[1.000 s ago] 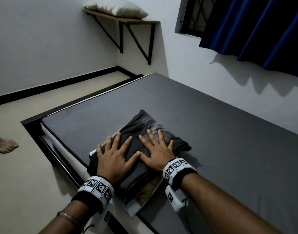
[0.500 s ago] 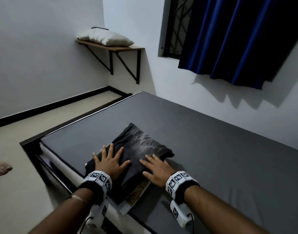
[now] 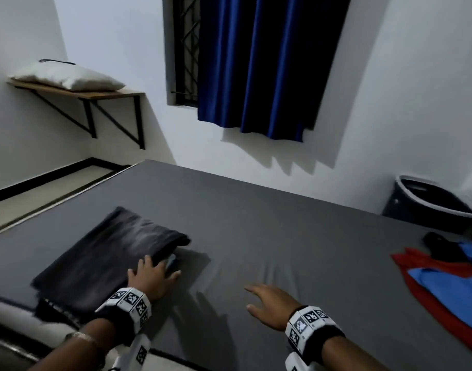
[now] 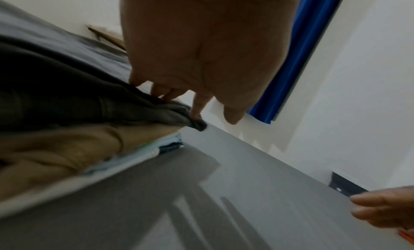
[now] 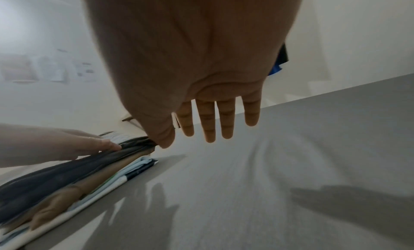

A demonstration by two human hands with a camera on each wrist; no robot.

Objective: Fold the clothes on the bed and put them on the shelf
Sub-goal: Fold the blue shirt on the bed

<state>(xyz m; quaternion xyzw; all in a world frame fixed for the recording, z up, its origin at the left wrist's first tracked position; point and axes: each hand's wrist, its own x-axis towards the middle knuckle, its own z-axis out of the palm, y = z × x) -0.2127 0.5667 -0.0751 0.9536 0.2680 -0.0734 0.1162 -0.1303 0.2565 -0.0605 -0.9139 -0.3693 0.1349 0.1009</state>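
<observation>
A folded stack (image 3: 103, 261) is seen at lower left of the head view, on the bed (image 3: 269, 236). The left hand (image 3: 152, 279) is laid on its near corner, fingers spread flat, nothing gripped. The right hand (image 3: 269, 303) is held open above the sheet at lower centre, empty. Unfolded clothes (image 3: 443, 279) are heaped at right. The stack is judged soft, light and prone to slipping apart; it is best lifted from beneath at both sides. The shelf (image 3: 77, 92) is seen at upper left.
</observation>
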